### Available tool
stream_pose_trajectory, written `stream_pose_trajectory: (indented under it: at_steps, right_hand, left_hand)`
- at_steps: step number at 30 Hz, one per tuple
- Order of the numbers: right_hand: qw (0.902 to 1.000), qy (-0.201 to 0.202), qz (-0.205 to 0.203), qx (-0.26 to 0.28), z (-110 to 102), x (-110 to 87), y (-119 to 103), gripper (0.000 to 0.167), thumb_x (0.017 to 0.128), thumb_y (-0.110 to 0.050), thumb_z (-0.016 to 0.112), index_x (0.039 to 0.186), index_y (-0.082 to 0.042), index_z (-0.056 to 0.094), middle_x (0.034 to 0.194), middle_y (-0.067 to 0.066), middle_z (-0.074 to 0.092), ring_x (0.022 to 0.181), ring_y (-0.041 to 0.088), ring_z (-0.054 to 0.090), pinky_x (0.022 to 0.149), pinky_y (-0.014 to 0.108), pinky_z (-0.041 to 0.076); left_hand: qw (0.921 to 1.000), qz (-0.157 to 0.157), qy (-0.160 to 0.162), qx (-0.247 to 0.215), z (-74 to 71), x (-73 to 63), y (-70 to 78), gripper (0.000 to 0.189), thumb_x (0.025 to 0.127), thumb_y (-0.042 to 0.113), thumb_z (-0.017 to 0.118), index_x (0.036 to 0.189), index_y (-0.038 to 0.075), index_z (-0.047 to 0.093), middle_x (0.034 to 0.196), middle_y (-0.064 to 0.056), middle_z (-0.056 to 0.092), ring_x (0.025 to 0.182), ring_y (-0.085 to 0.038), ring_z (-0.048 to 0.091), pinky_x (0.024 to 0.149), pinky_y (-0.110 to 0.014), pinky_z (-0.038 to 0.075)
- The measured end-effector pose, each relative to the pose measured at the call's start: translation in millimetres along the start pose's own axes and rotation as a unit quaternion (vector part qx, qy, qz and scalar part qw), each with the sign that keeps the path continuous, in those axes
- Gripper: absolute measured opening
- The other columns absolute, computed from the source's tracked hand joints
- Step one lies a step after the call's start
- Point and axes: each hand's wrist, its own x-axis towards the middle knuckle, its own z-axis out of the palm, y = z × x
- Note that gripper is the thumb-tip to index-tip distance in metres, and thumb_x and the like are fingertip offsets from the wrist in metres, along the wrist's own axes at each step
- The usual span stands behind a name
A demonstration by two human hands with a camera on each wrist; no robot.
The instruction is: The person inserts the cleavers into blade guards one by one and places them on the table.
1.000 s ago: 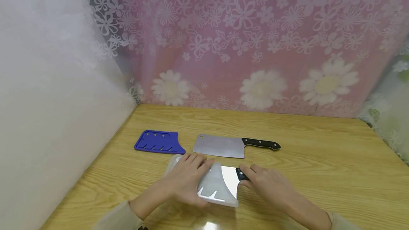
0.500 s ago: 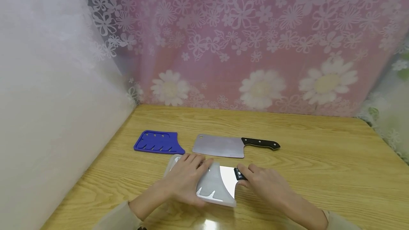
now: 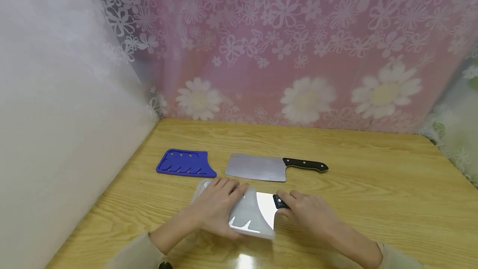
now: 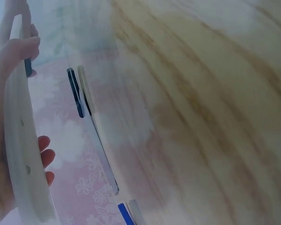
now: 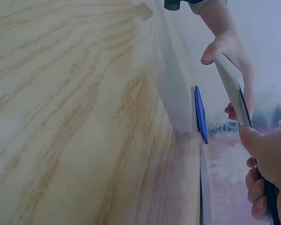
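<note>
My left hand [image 3: 218, 209] grips a translucent white blade cover [image 3: 248, 213], its thumb on one side and its fingertips showing past the other edge in the left wrist view. Inside the cover sits most of the blade of a cleaver [image 3: 266, 206]; a strip of bright steel shows between cover and handle. The cleaver's black handle [image 5: 270, 199] is in the grasp of my right hand [image 3: 310, 213]. Both wrist views show the covered cleaver held above the table.
Behind the hands, a second cleaver [image 3: 257, 167] lies flat, black handle to the right. Left of it lies a blue blade cover [image 3: 186, 163]. A flowered curtain [image 3: 261, 53] hangs at the back of the wooden table [image 3: 373, 169], and a white sheet [image 3: 74, 94] borders its left side.
The cleaver and its cover have shifted very slightly left with both hands. Both hands keep their hold. The second cleaver and blue cover stay where they lie.
</note>
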Motion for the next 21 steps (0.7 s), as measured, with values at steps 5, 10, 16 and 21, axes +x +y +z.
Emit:
stream_pose_trajectory:
  at_steps: [5, 10, 16, 21]
  right_hand:
    - [0.9991, 0.015, -0.004, 0.041, 2.1, -0.3, 2.0, 0.036, 0.074, -0.030, 0.074, 0.102, -0.012, 0.062, 0.072, -0.003, 0.056, 0.051, 0.007, 0.050, 0.043, 0.022, 0.040]
    - [0.9960, -0.006, -0.002, 0.089, 6.6, -0.6, 8.8, 0.035, 0.076, -0.027, 0.073, 0.104, -0.008, 0.064, 0.075, -0.002, 0.059, 0.055, 0.004, 0.047, 0.046, 0.020, 0.039]
    - [0.9823, -0.083, 0.040, 0.163, 11.5, 5.0, 16.0, 0.035, 0.085, -0.029, 0.065, 0.112, -0.007, 0.063, 0.096, 0.004, 0.067, 0.078, 0.012, 0.061, 0.061, 0.027, 0.049]
    - [0.9655, -0.134, 0.064, 0.214, 19.8, 17.9, 16.4, 0.030, 0.088, -0.027, 0.063, 0.110, -0.007, 0.062, 0.101, 0.000, 0.064, 0.088, 0.012, 0.058, 0.072, 0.033, 0.048]
  left_hand:
    - [0.9999, 0.010, 0.009, 0.002, -1.0, -6.3, 1.0, 0.112, 0.055, 0.080, 0.060, 0.137, 0.007, 0.039, 0.114, -0.005, 0.048, 0.108, -0.022, 0.044, 0.095, -0.043, 0.033]
    - [0.9992, 0.013, 0.031, 0.024, 3.3, -16.6, -6.4, 0.113, 0.055, 0.083, 0.057, 0.137, 0.007, 0.040, 0.117, -0.006, 0.048, 0.109, -0.022, 0.044, 0.093, -0.043, 0.033]
    - [0.9994, 0.016, 0.027, 0.015, 2.4, -24.7, -24.5, 0.110, 0.055, 0.080, 0.061, 0.135, 0.007, 0.043, 0.119, -0.006, 0.046, 0.109, -0.022, 0.043, 0.091, -0.043, 0.033]
    - [0.9995, 0.008, -0.030, 0.012, 0.7, -26.3, -35.6, 0.109, 0.057, 0.078, 0.061, 0.137, 0.007, 0.040, 0.124, -0.008, 0.045, 0.112, -0.023, 0.042, 0.094, -0.045, 0.033]
